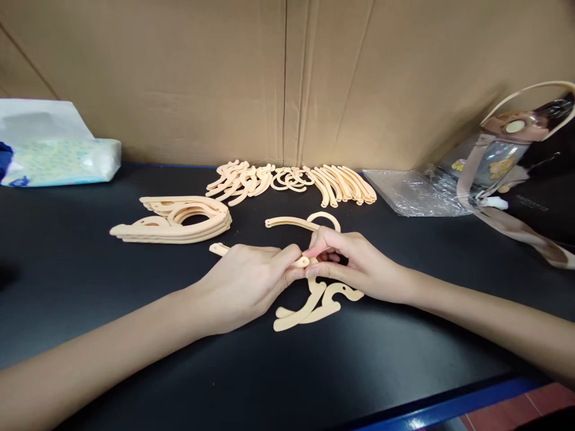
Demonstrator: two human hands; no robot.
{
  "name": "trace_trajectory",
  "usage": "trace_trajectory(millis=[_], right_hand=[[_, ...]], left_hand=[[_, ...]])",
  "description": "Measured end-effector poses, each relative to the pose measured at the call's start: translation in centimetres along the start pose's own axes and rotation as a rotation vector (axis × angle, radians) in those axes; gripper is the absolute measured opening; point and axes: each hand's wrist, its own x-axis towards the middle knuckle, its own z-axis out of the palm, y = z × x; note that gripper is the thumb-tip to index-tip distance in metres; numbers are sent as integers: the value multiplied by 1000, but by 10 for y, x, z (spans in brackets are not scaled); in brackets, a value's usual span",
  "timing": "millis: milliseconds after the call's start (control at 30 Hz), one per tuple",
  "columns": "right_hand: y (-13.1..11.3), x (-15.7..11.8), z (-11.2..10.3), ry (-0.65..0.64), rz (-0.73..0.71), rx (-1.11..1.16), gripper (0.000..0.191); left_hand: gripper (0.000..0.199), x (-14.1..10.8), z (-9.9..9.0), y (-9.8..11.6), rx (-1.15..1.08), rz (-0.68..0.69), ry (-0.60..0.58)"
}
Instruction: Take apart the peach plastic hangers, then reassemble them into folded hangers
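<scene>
My left hand (251, 281) is closed around a cream plastic hanger arm (219, 249), whose holed end pokes out by the thumb. Fingertips meeting it, my right hand (354, 263) pinches a cream plastic piece (313, 281) at that end; the fingers hide most of this piece. Below the hands lie loose cream hanger parts: a curved piece (299, 314) and a hook-shaped piece (344, 290). Just beyond the hands are another curved hanger arm (287, 221) and a ring-like hook (330, 216), partly covered by the right hand.
A stack of folded cream hangers (197, 230) lies at left. Along the back sit piles of short arms (242, 179), hooks (291, 178) and long arms (344, 184). A tissue pack (63, 161), plastic bag (404, 191) and strapped bottle (503, 155) flank them before a cardboard wall (202, 78).
</scene>
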Motion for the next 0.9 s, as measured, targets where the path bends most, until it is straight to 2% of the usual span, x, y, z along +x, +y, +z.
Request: trace_trajectory(millis=[133, 200, 300, 400, 500, 633, 733, 900], right_hand=[[-4, 0, -3, -63, -70, -282, 10], [-6, -1, -1, -55, -107, -390, 17], [-6, -1, 0, -20, -166, -507, 35], [-5, -2, 0, 8, -198, -584, 37], [-4, -2, 0, 35, -208, -600, 35], [-6, -2, 1, 58, -217, -581, 33], [-8, -2, 2, 48, -229, -560, 36], [-11, -2, 2, 46, -244, -547, 32]], left_hand=[[31, 2, -9, 10, -94, -228, -93], [28, 4, -13, 14, -197, -358, -143], [28, 6, -17, 16, -497, -475, -156], [36, 8, -19, 13, -840, -531, -169], [44, 8, -20, 10, -1025, -599, -190], [46, 8, -24, 9, -1140, -676, -241], [40, 9, -27, 11, -1150, -708, -272], [27, 12, -29, 16, -1148, -790, -259]])
